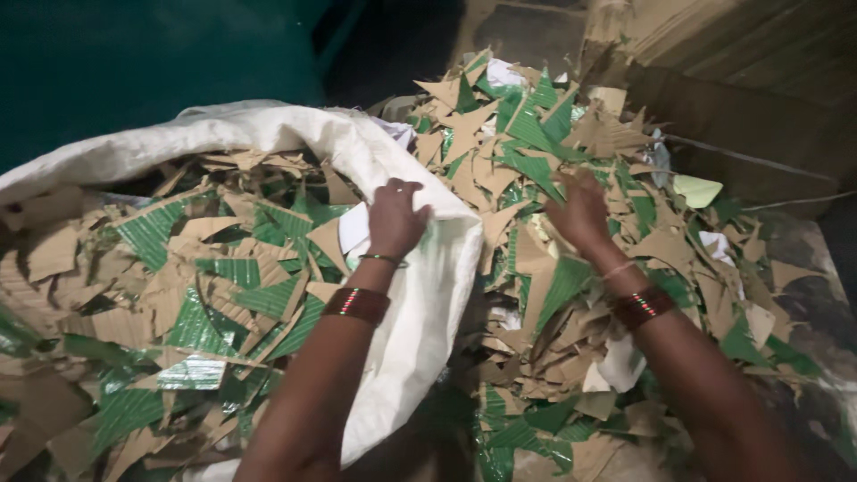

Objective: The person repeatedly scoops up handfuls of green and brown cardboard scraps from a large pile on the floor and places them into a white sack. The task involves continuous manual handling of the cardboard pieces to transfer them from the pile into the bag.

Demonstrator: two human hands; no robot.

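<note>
Our left hand (395, 217) grips the white sack (420, 303) rim, right hand (580, 212) open on the cardboard scraps (527, 152) beside the sack — light, stiff, pointy stuff, probably best scooped in bunches.

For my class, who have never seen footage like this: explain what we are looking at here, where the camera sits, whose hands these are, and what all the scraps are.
There is one picture, taken by a camera worn on a person's head and looking down at that person's own two bare hands. No machine is involved. Both wrists carry red bangles.

The left hand rests on the rim of a big white woven sack, seemingly holding its mouth open. The sack is nearly full of cardboard offcuts, brown and green, mostly triangles and slivers.

The right hand reaches into a loose pile of the same scraps heaped on the ground beside the sack. Whether its fingers have closed on any pieces cannot be told; they are buried in the heap. A few white and pale green bits lie mixed in.
</note>
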